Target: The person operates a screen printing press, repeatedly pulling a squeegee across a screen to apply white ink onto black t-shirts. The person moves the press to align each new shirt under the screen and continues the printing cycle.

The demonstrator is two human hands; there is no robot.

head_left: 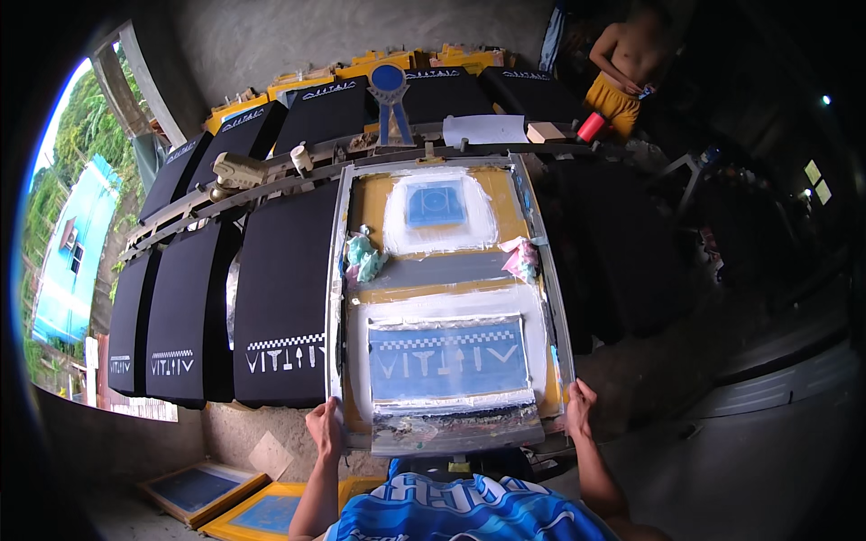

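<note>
A large screen printing frame (451, 270) lies before me, with a small blue mesh window at its far end and a wider one at the near end. My left hand (325, 426) is closed round the near left corner of the frame. On the near right corner my right hand (580, 408) grips the other side rail. Across the near end lies a wide, ink-smeared squeegee (458, 430). A crumpled mint rag (364, 259) sits on the left rail, a pink rag (520, 259) on the right. Whatever is under the frame is hidden.
Black fabric pieces with white prints (284, 298) lie on boards to the left; more black pieces (325, 113) line the far row. A heat gun-like tool (239, 171) rests on the middle rail. Spare screens (203, 491) lie on the floor. A person (622, 72) stands far right.
</note>
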